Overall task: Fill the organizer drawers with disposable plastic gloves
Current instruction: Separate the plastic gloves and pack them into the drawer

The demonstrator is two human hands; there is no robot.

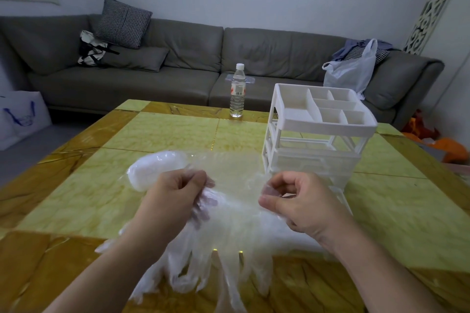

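Note:
A bunch of clear disposable plastic gloves (229, 234) hangs between my hands above the table, glove fingers dangling toward me. My left hand (175, 193) grips the bunch at its left side. My right hand (292, 201) pinches the thin film at its right side. A clear bag with more gloves (155, 168) lies on the table just behind my left hand. The white plastic organizer (318, 132) stands at the right, behind my right hand, with a divided tray on top and drawers below.
A water bottle (237, 91) stands at the far edge of the yellow tiled table (162, 132). A grey sofa (178, 63) with cushions and bags runs along the wall behind. A white bag (20, 117) sits on the floor at the left.

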